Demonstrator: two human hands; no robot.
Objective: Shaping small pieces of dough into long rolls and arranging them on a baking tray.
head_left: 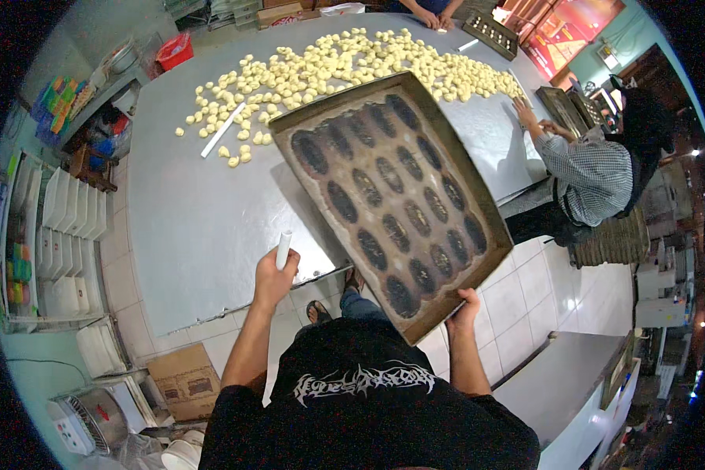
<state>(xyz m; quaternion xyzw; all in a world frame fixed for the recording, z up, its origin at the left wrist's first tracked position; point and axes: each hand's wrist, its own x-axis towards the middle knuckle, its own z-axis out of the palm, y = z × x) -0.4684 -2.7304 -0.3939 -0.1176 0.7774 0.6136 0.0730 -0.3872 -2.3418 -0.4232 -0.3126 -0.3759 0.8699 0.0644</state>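
My right hand [464, 309] is closed on the near right rim of a large baking tray [466, 294]. The tray is rectangular and tilted, its inner face showing rows of dark oval marks, and it covers part of the table's near edge. In my left hand [274, 280] is a short white rolling pin [284, 241], a plain rod held upright with the fingers wrapped round it. Beyond the tray, many small pale dough balls [337, 63] lie spread over the grey metal table [196, 235]. Another white rolling pin [222, 131] rests among the balls at the left.
A co-worker in a checked sleeve [560, 160] stands at the table's right side, beside more trays [562, 110]. Another person's hands [439, 17] work at the far edge, near a filled tray [490, 36]. Shelves with white bins [74, 204] stand left; a low counter [556, 384] is behind right.
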